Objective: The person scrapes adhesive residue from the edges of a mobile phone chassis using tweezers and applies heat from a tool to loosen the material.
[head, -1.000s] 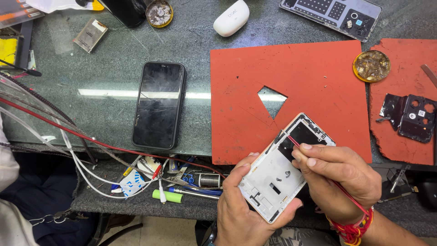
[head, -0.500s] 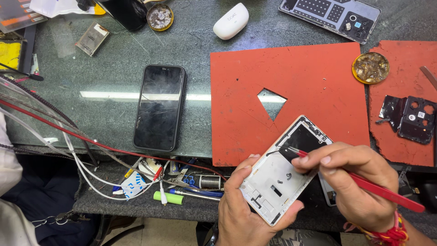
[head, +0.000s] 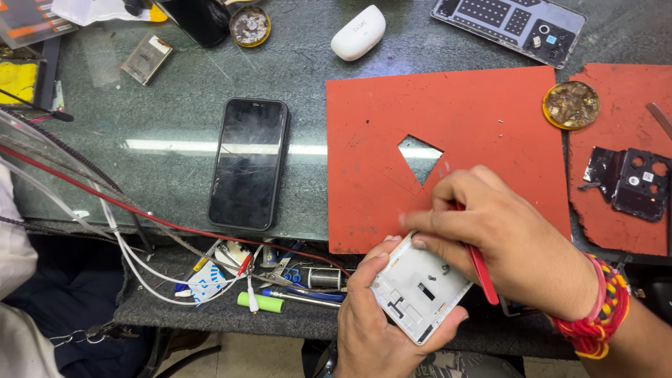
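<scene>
At about 6 o'clock in the view, just off the near edge of the table (head: pixel 175 105), the left hand (head: pixel 374 329) is closed around a white phone frame (head: pixel 420 290), cradling it from below with the thumb along its left edge and fingertips curling up at its lower right corner. The frame lies tilted, its inner side facing up. The right hand (head: pixel 507 241) comes in from 4 o'clock and covers the frame's upper end; it is closed in a pinch on a thin red tool (head: pixel 481 269), whose shaft runs down past the palm. The tool's tip is hidden under the fingers.

Directly at 12 o'clock from the hands lies a red mat (head: pixel 476 112) with a triangular hole cut in it. At 10 o'clock from the hands, a black phone (head: pixel 248 162) rests screen up on the table, well apart from the mat. At 9 o'clock, loose cables (head: pixel 105 210) and small parts spill over the table's edge. A round brass-coloured dish (head: pixel 570 105) sits at the mat's upper right corner, and a black camera cover piece (head: pixel 630 182) lies at 3 o'clock on a second red mat (head: pixel 616 91). A white earbud case (head: pixel 358 32) stands at the far side, at 12 o'clock.
</scene>
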